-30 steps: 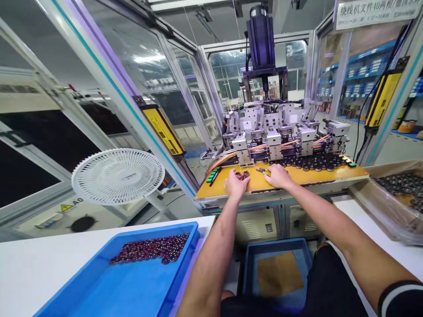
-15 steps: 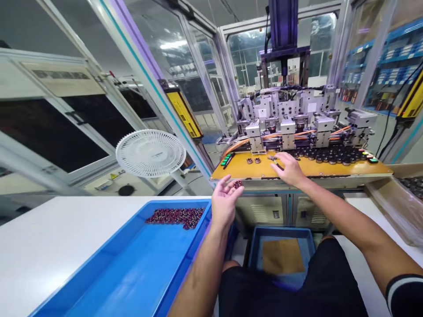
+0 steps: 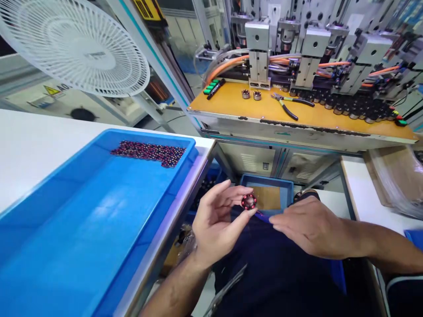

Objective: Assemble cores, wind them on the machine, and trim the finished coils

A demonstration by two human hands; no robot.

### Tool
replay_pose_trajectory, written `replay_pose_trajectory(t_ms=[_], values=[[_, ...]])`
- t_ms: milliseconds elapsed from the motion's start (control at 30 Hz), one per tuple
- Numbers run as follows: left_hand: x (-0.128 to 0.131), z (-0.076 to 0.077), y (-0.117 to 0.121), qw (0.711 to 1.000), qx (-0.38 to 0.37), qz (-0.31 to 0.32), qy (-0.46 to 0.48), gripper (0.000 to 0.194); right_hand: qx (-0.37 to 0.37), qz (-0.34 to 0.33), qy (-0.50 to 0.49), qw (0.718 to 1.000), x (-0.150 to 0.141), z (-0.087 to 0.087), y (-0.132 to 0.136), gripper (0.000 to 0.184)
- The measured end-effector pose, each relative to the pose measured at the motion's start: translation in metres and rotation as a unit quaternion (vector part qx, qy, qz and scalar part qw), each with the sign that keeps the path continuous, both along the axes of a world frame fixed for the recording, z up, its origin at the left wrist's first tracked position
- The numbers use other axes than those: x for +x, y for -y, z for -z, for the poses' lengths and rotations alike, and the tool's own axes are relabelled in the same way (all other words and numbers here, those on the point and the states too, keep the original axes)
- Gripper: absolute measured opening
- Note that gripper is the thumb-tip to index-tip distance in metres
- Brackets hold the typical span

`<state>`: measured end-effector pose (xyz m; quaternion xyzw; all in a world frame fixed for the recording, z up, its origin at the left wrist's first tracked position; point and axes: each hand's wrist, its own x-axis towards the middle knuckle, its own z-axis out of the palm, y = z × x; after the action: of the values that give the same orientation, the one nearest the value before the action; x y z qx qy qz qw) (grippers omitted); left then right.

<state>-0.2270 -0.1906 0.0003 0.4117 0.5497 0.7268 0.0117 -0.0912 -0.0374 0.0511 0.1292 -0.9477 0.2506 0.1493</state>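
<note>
1. The left hand [image 3: 214,224] is clenched in a light pinch: thumb and forefinger grip a small wound ring core [image 3: 249,201], dark with red windings, by its rim. This edge hold leaves the hole and front face open to view
2. The right hand [image 3: 307,226] is released and holds nothing. Its fingers [image 3: 280,222] point at the ring core from the right, just short of it, with no contact that can be seen
3. Left of the fingers lies a blue plastic tray [image 3: 82,229], with a heap of similar ring cores [image 3: 148,154] along its far wall
4. Beyond the fingers, a yellow bench [image 3: 231,103] carries pliers [image 3: 287,103] and two small metal rings [image 3: 251,94]
5. Just past the fingers, a blue bin [image 3: 264,185] sits below the bench
</note>
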Motion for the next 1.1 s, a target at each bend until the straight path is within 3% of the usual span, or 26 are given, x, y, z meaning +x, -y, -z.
replay_pose_trajectory(t_ms=[133, 200, 233, 333, 400, 467, 700, 933, 1000, 1100], values=[[0.002, 0.001, -0.002, 0.998, 0.002, 0.040, 0.055, 0.070, -0.179, -0.069, 0.069, 0.979, 0.007, 0.001, -0.001, 0.020], [0.005, 0.002, -0.002, 0.998, 0.005, 0.049, 0.045, 0.068, -0.241, -0.020, 0.081, 0.967, 0.005, 0.002, -0.005, 0.015], [0.007, 0.003, -0.001, 0.998, 0.004, 0.054, 0.039, 0.068, -0.275, 0.022, 0.080, 0.958, 0.003, 0.003, -0.007, 0.022], [0.014, 0.005, -0.001, 0.996, -0.011, 0.083, 0.035, 0.067, -0.417, 0.109, 0.099, 0.897, -0.009, 0.007, -0.009, 0.031], [0.018, 0.008, -0.002, 0.994, -0.023, 0.102, 0.039, 0.068, -0.511, 0.101, 0.133, 0.843, -0.017, 0.011, -0.003, 0.030], [0.020, 0.009, -0.005, 0.993, -0.021, 0.102, 0.048, 0.070, -0.565, 0.094, 0.135, 0.809, -0.022, 0.019, 0.007, 0.031], [0.012, 0.010, -0.009, 0.986, 0.004, 0.115, 0.124, 0.064, -0.646, 0.130, 0.055, 0.750, -0.009, 0.052, 0.028, 0.026], [0.015, 0.008, -0.003, 0.987, -0.022, 0.142, 0.066, 0.070, -0.604, 0.125, 0.093, 0.782, -0.014, 0.031, 0.017, 0.032], [0.015, 0.008, -0.002, 0.981, -0.022, 0.163, 0.099, 0.065, -0.614, 0.131, 0.089, 0.773, -0.013, 0.035, 0.020, 0.033], [0.013, 0.007, -0.001, 0.967, -0.026, 0.189, 0.168, 0.043, -0.633, 0.138, 0.076, 0.758, -0.006, 0.046, 0.024, 0.031]])
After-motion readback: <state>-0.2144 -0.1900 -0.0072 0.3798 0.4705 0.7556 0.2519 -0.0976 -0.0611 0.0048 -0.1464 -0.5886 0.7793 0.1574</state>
